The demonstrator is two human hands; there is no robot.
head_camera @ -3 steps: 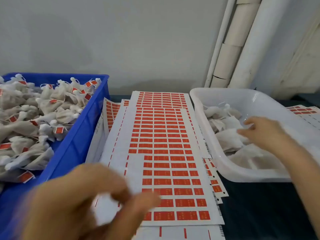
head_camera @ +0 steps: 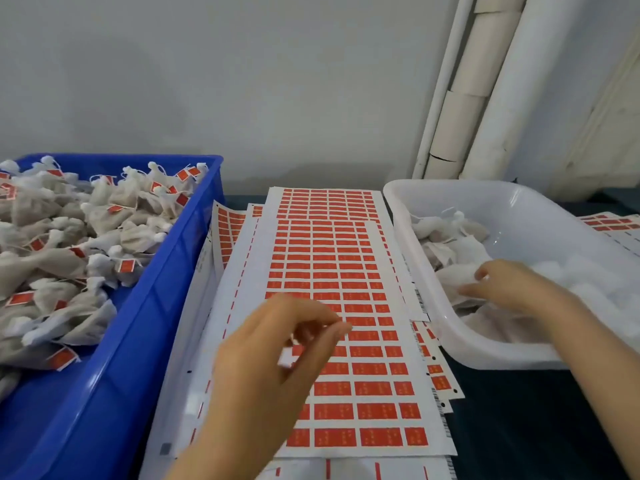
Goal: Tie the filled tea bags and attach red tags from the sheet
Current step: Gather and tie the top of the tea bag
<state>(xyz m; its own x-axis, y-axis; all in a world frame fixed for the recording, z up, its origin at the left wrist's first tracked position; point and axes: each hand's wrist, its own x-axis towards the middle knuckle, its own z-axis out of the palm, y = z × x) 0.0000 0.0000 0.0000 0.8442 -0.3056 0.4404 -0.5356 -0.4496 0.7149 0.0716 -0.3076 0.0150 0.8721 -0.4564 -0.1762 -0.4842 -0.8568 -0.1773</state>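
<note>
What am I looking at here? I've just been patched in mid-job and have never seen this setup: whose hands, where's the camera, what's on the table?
There is no machine: a person works with bare hands, and the one picture comes from a camera worn on their head, looking forward and down.

The blue crate on the left holds tea bags already tied and carrying red tags. In the middle lie sheets of red tags, stacked and overlapping. The white tub on the right holds untagged tea bags.

The left hand hovers over the sheets, fingertips brought together; whether its grip holds anything is too blurred to tell. The right hand is inside the tub, on the bags, though I cannot tell if it grips one.
</note>
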